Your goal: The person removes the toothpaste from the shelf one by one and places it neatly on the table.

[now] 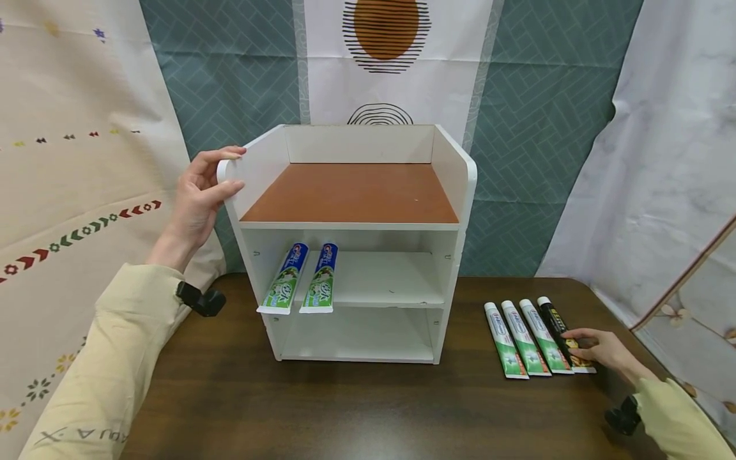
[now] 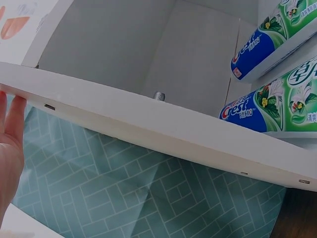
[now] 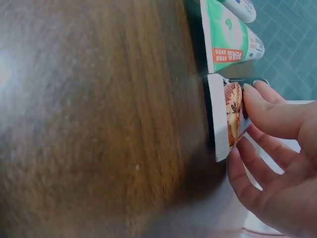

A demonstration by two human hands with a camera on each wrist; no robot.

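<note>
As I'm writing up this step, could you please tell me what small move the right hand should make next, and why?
The right hand should probably lift the black tube off the table: it pinches the tube near its flat end, and the middle shelf has bare room beside the two blue-and-green tubes.

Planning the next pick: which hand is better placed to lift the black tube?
Likely the right hand: it pinches the black tube, while the left hand grips the white shelf unit, farther off.
</note>
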